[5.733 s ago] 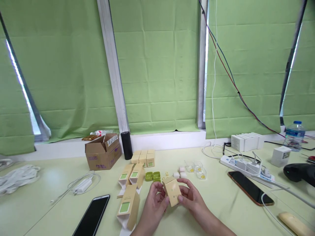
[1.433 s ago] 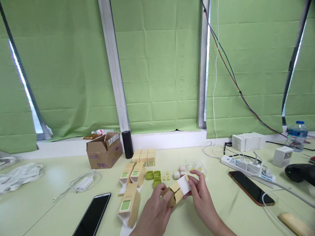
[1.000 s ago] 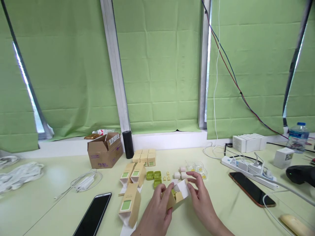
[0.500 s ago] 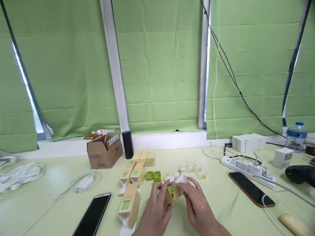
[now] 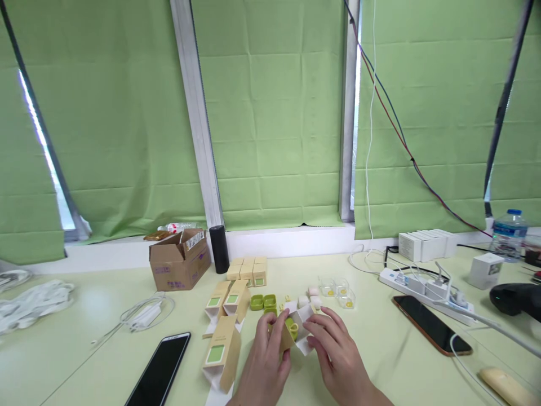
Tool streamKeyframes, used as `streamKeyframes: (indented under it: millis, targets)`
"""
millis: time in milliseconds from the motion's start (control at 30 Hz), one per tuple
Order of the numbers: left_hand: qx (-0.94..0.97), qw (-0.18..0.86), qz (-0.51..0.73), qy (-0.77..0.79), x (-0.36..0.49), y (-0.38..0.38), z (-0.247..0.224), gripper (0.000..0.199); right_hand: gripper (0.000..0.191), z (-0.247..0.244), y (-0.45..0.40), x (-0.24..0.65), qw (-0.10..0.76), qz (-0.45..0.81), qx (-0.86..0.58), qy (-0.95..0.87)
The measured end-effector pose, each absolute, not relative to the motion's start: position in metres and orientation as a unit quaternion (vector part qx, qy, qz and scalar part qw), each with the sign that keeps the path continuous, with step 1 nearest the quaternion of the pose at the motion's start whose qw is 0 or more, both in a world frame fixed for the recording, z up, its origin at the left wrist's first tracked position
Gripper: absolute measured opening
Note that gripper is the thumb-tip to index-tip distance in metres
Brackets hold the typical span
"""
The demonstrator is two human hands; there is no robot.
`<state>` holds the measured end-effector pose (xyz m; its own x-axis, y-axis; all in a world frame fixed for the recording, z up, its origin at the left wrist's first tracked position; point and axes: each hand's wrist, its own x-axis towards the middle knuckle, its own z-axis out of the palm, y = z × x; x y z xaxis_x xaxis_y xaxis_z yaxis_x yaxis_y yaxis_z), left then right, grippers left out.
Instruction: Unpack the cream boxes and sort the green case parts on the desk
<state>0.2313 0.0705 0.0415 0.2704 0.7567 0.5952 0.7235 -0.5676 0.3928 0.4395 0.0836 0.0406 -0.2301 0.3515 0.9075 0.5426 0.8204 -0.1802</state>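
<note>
My left hand (image 5: pixel 262 361) is closed around a small kraft-paper box (image 5: pixel 286 338), tilted above the table. Inside its open end shows a yellow-green piece with a loop (image 5: pixel 292 327). With thumb and fingers, my right hand (image 5: pixel 340 358) pinches the box's white inner flap (image 5: pixel 303 343). Just beyond the hands lie green square cups (image 5: pixel 269 301), white and pinkish round pieces (image 5: pixel 313 292) and clear plastic domes with yellow bits (image 5: pixel 337 288). To the left, several similar boxes with green-windowed labels (image 5: pixel 222 353) rest with white flaps out.
More small boxes (image 5: pixel 253 269) stand in rows behind, near a black cylinder (image 5: pixel 218 249) and an open carton (image 5: pixel 180 262). Phones lie left (image 5: pixel 159 369) and right (image 5: pixel 431 325). A power strip (image 5: pixel 422 290) with cables, a water bottle (image 5: pixel 508 234) and white boxes (image 5: pixel 426 245) occupy the right.
The held box's white flap has swung outward to the right and down under my right hand, exposing more of the green piece inside. My left hand keeps its hold.
</note>
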Motion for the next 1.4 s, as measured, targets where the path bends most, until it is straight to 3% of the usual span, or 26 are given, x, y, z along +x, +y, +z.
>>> streamKeyframes:
  millis: [167, 333, 533, 1400]
  targets:
    - [0.814, -0.036, 0.372, 0.445, 0.231, 0.071, 0.039, 0.091, 0.036, 0.037, 0.083, 0.435, 0.559, -0.023, -0.357, -0.748]
    - [0.831, -0.174, 0.363, 0.384, 0.234, 0.075, 0.034, 0.088, 0.018, 0.038, 0.081, 0.428, 0.563, 0.073, -0.411, -0.713]
    - [0.826, -0.262, 0.349, 0.356, 0.236, 0.074, 0.042, 0.079, 0.015, 0.041, 0.079, 0.423, 0.545, 0.107, -0.435, -0.708]
    - [0.791, -0.141, 0.368, 0.468, 0.225, 0.074, 0.042, 0.081, 0.036, 0.045, 0.091, 0.434, 0.665, 0.375, -0.391, -0.513]
